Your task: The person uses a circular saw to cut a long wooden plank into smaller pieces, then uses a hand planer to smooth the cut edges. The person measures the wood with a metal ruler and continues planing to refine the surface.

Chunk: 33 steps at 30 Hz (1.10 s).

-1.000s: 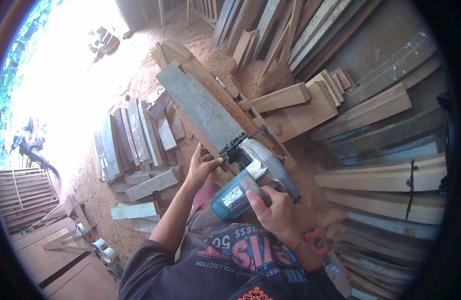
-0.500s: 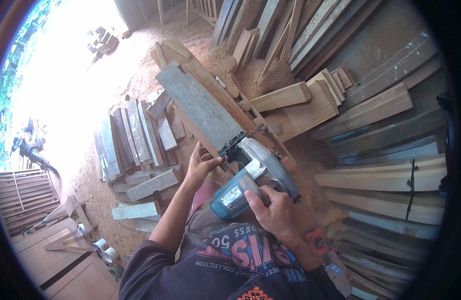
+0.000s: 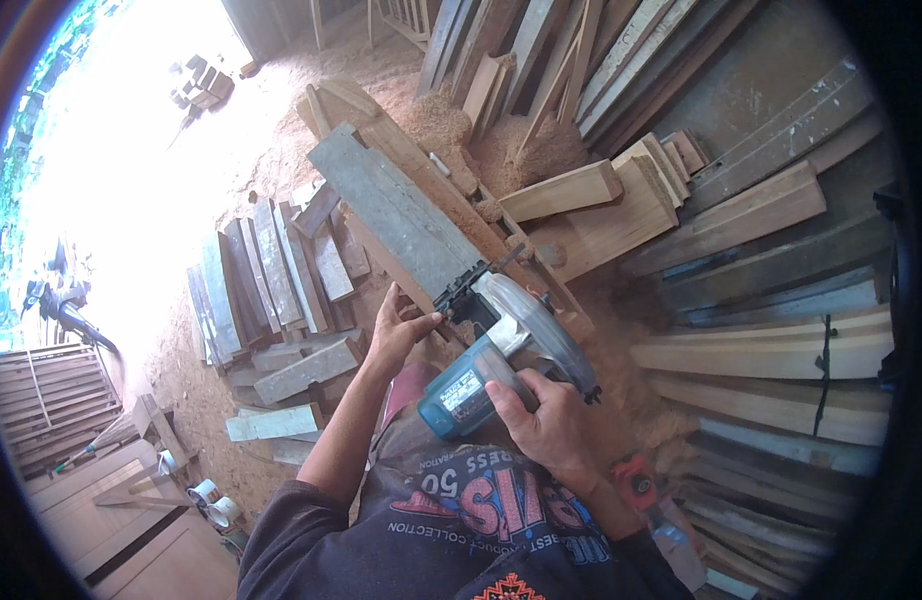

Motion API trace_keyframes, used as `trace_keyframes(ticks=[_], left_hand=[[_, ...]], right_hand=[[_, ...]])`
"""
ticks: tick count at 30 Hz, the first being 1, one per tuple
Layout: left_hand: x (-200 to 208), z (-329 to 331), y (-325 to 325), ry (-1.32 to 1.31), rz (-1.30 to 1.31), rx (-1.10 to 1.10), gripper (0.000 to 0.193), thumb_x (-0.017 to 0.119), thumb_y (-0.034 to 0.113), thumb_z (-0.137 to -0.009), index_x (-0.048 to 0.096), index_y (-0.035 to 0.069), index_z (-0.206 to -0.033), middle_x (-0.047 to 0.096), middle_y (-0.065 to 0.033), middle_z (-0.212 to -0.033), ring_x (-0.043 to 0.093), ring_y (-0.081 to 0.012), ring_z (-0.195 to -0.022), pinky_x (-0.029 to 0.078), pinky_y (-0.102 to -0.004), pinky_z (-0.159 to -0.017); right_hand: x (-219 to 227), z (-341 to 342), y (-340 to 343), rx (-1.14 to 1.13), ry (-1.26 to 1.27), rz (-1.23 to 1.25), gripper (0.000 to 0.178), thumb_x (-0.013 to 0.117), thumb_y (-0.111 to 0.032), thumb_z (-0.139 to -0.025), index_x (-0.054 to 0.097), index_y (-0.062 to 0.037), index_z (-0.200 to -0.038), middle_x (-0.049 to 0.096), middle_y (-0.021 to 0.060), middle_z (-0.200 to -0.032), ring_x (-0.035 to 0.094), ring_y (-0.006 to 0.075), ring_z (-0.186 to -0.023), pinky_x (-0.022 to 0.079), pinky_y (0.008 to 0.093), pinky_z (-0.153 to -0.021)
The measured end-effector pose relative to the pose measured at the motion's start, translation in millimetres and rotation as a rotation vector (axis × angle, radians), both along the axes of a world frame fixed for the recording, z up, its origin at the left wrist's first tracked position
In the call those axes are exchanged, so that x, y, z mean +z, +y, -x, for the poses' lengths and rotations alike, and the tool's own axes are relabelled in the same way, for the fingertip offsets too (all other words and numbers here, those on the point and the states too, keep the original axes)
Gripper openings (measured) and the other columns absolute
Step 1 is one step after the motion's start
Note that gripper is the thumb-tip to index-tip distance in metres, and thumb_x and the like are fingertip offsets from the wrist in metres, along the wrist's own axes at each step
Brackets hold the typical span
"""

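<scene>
A teal circular saw (image 3: 456,395) rests across the near end of a weathered grey board (image 3: 396,205). My right hand (image 3: 546,420) is closed round the saw's rear handle, thumb on top. The clear blade guard (image 3: 536,325) hides the blade. Beside the saw's black base plate, my left hand (image 3: 401,330) grips the board's near left edge. Its thumb lies by the front of the base plate, and the undersides of its fingers are hidden. Beneath the board runs a long wooden bench or beam (image 3: 381,125), strewn with sawdust.
Cut wood pieces (image 3: 271,265) lie on the floor to the left. Stacked planks (image 3: 761,350) fill the right side, and more boards lean at the back. A thick block (image 3: 566,192) juts toward the bench. A red tool (image 3: 636,482) sits close by my right forearm.
The saw and both hands keep nearly the same places, with only a slight leftward shift in the picture. Both grips stay as they were.
</scene>
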<state>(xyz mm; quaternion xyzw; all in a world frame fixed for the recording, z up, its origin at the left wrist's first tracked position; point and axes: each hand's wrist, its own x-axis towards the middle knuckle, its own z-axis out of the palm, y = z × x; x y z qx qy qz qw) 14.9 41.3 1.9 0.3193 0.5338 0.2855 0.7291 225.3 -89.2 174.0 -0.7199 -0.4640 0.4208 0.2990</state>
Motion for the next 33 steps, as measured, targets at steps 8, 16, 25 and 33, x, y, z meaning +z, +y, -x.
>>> trace_keyframes(ticks=[8,16,25,33], left_hand=[[-7,3,5,0.008,0.005,-0.015,0.097,0.08,-0.008,-0.089,0.028,0.008,-0.17,0.061,-0.0212,-0.147,0.065,-0.0333,-0.133,0.055,-0.0442,-0.111],[-6,5,7,-0.019,-0.014,-0.01,0.096,0.079,-0.011,-0.088,0.03,0.006,-0.169,0.06,-0.0215,-0.148,0.064,-0.0336,-0.135,0.056,-0.0444,-0.112],[-5,6,10,-0.011,-0.03,-0.006,0.099,0.079,-0.01,-0.088,0.026,0.004,-0.17,0.059,-0.0239,-0.149,0.064,-0.0345,-0.134,0.055,-0.044,-0.114],[-6,9,12,-0.027,-0.041,-0.015,0.099,0.08,-0.009,-0.088,0.026,0.003,-0.17,0.06,-0.0242,-0.149,0.065,-0.0337,-0.132,0.055,-0.0435,-0.113]], right_hand=[[0,2,4,-0.011,0.023,-0.036,0.048,0.078,-0.044,-0.101,0.071,0.0003,-0.083,0.072,0.0191,-0.067,0.077,0.0343,-0.065,0.057,0.0432,-0.057],[-1,3,5,-0.007,0.03,-0.027,0.048,0.077,-0.045,-0.101,0.072,0.0003,-0.085,0.072,0.0182,-0.068,0.078,0.0318,-0.065,0.057,0.0427,-0.057],[1,5,9,-0.006,0.031,-0.022,0.048,0.077,-0.045,-0.101,0.073,0.0008,-0.086,0.073,0.0189,-0.069,0.078,0.0319,-0.066,0.058,0.0426,-0.059],[0,8,11,-0.016,0.041,-0.031,0.047,0.078,-0.043,-0.1,0.073,0.0013,-0.087,0.073,0.02,-0.069,0.078,0.0336,-0.067,0.058,0.0434,-0.059]])
